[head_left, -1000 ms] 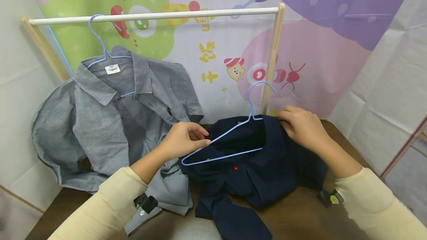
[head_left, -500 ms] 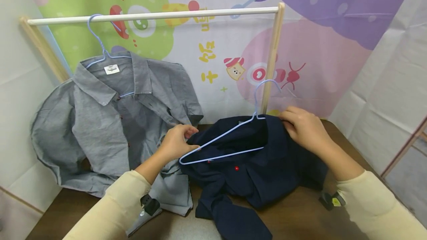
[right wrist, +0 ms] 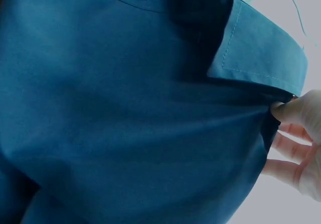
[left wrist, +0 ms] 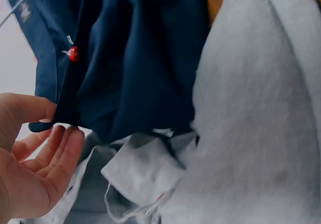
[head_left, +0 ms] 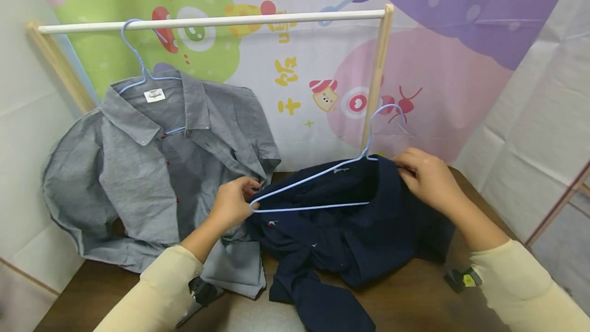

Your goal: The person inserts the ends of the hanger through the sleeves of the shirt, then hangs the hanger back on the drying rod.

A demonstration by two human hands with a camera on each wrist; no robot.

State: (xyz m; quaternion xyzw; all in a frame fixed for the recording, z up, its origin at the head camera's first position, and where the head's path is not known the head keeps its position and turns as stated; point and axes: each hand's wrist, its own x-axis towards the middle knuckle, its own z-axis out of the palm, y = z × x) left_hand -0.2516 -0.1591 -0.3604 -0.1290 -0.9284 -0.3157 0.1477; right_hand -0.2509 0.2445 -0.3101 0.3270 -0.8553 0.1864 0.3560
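A navy shirt (head_left: 382,240) with red buttons is bunched up at the middle right. A light blue hanger (head_left: 306,183) slants across its neck opening; the right arm goes inside the shirt, and the left end lies bare outside. Beside that end, my left hand (head_left: 232,203) pinches the shirt's edge, thumb on one side and fingers behind, as the left wrist view shows (left wrist: 37,158). On the other side, my right hand (head_left: 428,178) pinches the navy cloth at the shoulder below the collar; the right wrist view shows the thumb on the fabric.
A grey shirt (head_left: 133,168) hangs by another blue hanger (head_left: 143,65) from the white bar (head_left: 276,17) of a wooden rack. The rack's right post (head_left: 377,76) rises behind the navy shirt. A brown table (head_left: 405,301) lies underneath; a printed cloth (head_left: 438,91) covers the back.
The blue hanger has shifted right and its hook has risen slightly. My left hand has moved left from the hanger's arm to the shirt's edge. My right hand has barely moved.
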